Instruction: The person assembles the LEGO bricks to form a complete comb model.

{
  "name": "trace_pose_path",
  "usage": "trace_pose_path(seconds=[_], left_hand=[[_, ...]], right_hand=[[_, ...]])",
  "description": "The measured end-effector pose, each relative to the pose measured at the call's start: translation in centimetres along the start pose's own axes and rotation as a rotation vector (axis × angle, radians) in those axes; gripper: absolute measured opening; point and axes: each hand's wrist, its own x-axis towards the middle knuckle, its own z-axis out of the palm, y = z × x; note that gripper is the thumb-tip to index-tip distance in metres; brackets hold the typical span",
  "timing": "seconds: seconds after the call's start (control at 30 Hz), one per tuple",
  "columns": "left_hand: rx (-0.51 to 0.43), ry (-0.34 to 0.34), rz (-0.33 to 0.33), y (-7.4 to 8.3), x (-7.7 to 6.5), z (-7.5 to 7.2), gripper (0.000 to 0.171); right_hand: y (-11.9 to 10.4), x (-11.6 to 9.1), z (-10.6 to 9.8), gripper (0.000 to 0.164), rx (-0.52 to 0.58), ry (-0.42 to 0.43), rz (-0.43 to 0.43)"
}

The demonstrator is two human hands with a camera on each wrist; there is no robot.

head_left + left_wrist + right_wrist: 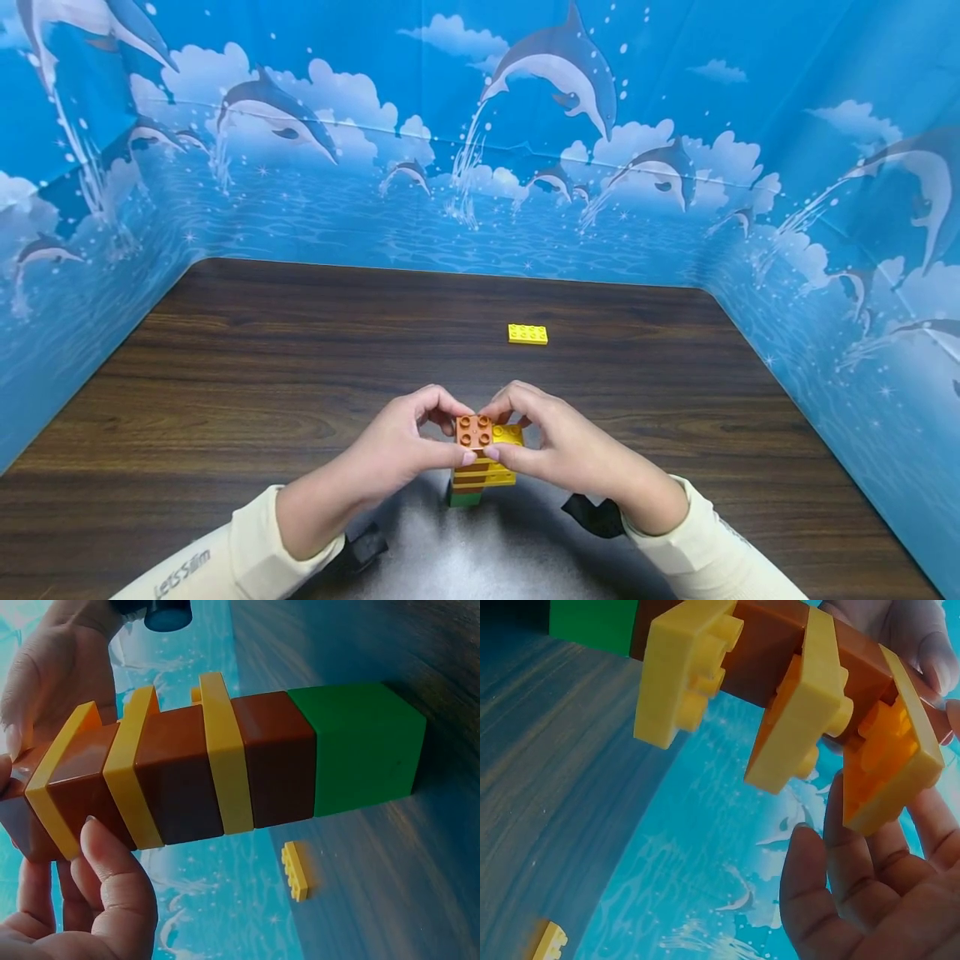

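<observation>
A tall tower of toy building bricks stands upright in front of me. Its base is a green brick; above it, brown bricks alternate with thin yellow bricks that jut out to the right. At the top sits a studded brown brick. My left hand pinches this top brick from the left, thumb in front and fingers behind. From the right, my right hand grips the same brick at its edge, over the uppermost yellow brick. Both thumbs lie close together on the front face.
A loose yellow brick with several studs lies farther back on the dark wooden table. A blue dolphin-print cloth rises around the back and sides of the table.
</observation>
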Motion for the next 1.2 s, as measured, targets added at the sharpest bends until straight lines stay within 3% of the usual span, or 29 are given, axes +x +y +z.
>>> trace_pose_path(seconds=[0.17,0.3,0.7,1.2], left_hand=[[-0.031,-0.001,-0.005,0.0,0.1,0.1,0.035],[-0.055,0.002,-0.014,0.0,0.1,0.3,0.035],[-0.081,0.015,-0.051,0.1,0.2,0.4,0.037],[-0.076,0.022,-0.044,0.2,0.1,0.4,0.037]], right_hand=[[0.5,0.0,-0.4,0.027,0.009,-0.022,-0.011],[1.5,0.2,-1.0,0.030,0.049,-0.025,0.029],[7.8,3.5,-3.5,0.034,0.050,0.189,0.264],[13.9,7.5,-6.2,0.044,0.050,0.232,0.459]])
